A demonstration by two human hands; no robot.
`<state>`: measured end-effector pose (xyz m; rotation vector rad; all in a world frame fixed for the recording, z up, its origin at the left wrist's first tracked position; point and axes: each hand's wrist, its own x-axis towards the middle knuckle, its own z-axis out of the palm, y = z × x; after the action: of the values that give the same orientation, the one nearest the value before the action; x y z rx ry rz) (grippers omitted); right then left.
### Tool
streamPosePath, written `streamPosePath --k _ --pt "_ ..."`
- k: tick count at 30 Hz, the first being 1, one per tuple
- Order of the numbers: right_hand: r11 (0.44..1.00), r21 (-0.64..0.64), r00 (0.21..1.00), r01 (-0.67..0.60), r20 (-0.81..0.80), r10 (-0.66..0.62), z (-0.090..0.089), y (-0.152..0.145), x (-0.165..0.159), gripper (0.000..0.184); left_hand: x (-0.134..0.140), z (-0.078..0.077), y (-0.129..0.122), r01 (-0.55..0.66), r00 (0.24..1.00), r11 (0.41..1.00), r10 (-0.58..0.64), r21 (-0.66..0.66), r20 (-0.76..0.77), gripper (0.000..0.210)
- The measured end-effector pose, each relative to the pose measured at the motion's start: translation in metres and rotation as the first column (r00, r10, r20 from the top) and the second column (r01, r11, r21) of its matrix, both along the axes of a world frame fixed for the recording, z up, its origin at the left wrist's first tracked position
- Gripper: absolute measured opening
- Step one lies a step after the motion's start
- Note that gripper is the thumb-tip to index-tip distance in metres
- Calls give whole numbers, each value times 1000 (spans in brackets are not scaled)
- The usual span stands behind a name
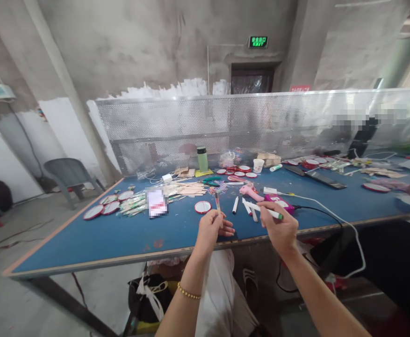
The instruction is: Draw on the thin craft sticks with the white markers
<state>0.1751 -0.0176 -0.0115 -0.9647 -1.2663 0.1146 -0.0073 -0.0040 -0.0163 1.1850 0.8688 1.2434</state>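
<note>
Gold beads [189, 293] circle the near left wrist. Beyond it, the left hand [212, 228] pinches a thin stick [218, 205] between its fingers, above the near edge of the blue surface [113, 243]. To the right, the right hand's [282, 228] fingers grip a white marker [268, 211]. Between the hands lies another marker [235, 205]; a round white disc [202, 207] sits just left.

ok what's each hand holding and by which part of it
Left hand: a thin stick, by its near end. Right hand: a white marker, near its green end.
</note>
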Motion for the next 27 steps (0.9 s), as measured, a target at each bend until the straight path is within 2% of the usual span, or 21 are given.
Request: streamPosePath --k 2,4,8,10,12,16,19,24,27 --pt "981 -40 940 -189 -297 169 -7 -1 -15 22 0 3 -2 4 1000 1000 -4 -15 -4 36" --pt "931 -46 833 -363 -464 302 -13 0 -29 26 0 6 -4 7 1000 1000 -7 -20 -12 37" --pt "830 -24 677 -558 -591 438 -14 4 -46 31 0 7 -4 -10 1000 1000 10 -12 -27 41" --pt "809 25 633 -587 -609 478 -9 6 -49 32 0 6 -3 -12 999 1000 12 -3 -35 40" --pt "811 80 616 -580 -608 501 -3 8 -50 32 -1 6 -3 -10 999 1000 10 3 -49 39" --pt "826 121 638 -550 -577 509 1 15 -54 23 -1 5 -3 -24 998 1000 25 11 -65 39" --pt "837 102 649 -538 -583 489 -4 25 -57 26 -1 4 -2 -34 996 999 36 22 -84 40" --pt "805 56 612 -590 -620 492 -11 34 -59 31 -1 1 2 -15 995 1000 15 5 -96 44" --pt "802 4 650 -597 -583 487 -11 33 -59 33 -1 0 2 0 995 1000 1 10 -99 44"
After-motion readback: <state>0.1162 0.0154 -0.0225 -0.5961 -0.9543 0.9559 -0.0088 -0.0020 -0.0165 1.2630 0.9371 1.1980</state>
